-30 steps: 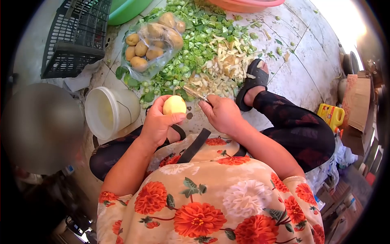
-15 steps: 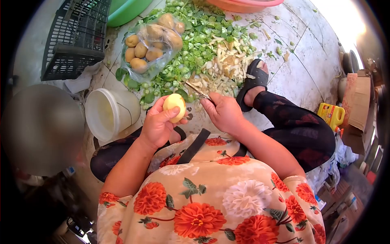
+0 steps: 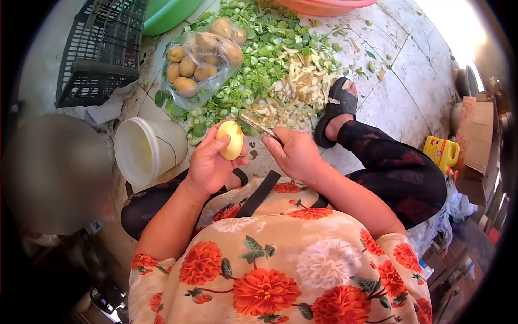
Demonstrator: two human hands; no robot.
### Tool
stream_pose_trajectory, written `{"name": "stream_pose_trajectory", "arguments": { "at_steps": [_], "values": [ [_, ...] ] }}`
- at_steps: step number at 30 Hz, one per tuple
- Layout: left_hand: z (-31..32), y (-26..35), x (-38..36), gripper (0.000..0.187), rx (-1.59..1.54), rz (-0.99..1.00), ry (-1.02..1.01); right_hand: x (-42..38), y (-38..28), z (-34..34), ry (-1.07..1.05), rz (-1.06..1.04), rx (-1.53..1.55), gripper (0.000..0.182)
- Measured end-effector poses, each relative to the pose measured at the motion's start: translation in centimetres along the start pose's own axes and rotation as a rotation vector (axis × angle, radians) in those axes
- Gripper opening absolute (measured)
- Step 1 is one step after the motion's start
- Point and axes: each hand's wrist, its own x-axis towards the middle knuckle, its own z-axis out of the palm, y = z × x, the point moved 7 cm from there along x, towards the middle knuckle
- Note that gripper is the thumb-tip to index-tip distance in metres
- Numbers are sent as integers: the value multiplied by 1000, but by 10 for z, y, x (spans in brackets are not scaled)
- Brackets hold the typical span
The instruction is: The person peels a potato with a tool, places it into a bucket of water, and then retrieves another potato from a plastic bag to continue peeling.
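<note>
My left hand (image 3: pixel 212 161) is closed around a mostly peeled, pale yellow potato (image 3: pixel 232 144), with a brown patch of skin near its top. In my right hand (image 3: pixel 295 154) is a metal peeler (image 3: pixel 257 125), gripped by its handle, its tip pointing up and left close to the potato. A gap shows between tool and potato. Beyond my hands lies a heap of potato peelings (image 3: pixel 302 81) on chopped green leaves (image 3: pixel 264 54). A clear plastic bag (image 3: pixel 202 97) holding several unpeeled potatoes (image 3: pixel 187 66) rests on the leaves.
A white bucket (image 3: pixel 154 151) lies tilted to my left. A black plastic crate (image 3: pixel 100 54) and green basin (image 3: pixel 172 16) stand beyond it; a pink basin (image 3: pixel 324 6) is at the far edge. To the right are a yellow jug (image 3: pixel 441 153) and cardboard (image 3: pixel 475 135).
The potato has turned in my left hand, bringing the brown patch round, and shifted slightly left. My right hand has moved the peeler slightly left and down, closer to the potato.
</note>
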Motion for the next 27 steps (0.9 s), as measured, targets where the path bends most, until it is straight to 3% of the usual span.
{"name": "stream_pose_trajectory", "arguments": {
  "at_steps": [2, 6, 10, 14, 17, 21, 27],
  "values": [
    [-2, -2, 2, 52, 65, 20, -44, -7, -19, 4, -44, -174, -27, 33],
    [-7, -10, 3, 59, 239, 11, 70, -7, -17, 11, -52, -174, -93, 33],
    [14, -14, -3, 59, 202, -37, -64, 7, 14, 12, 49, -50, -151, 31],
    [-4, -5, 1, 57, 273, 117, 4, 6, 4, 3, 13, -9, -105, 33],
    [-10, -7, 4, 54, 237, 93, 53, -5, -16, 6, 6, -161, -22, 34],
    [-14, -13, 4, 57, 232, 75, 82, -9, -23, 11, -44, -168, -54, 35],
    [7, -12, 1, 63, 219, 28, -93, 9, 23, 10, -22, 73, -65, 37]
  ]
}}
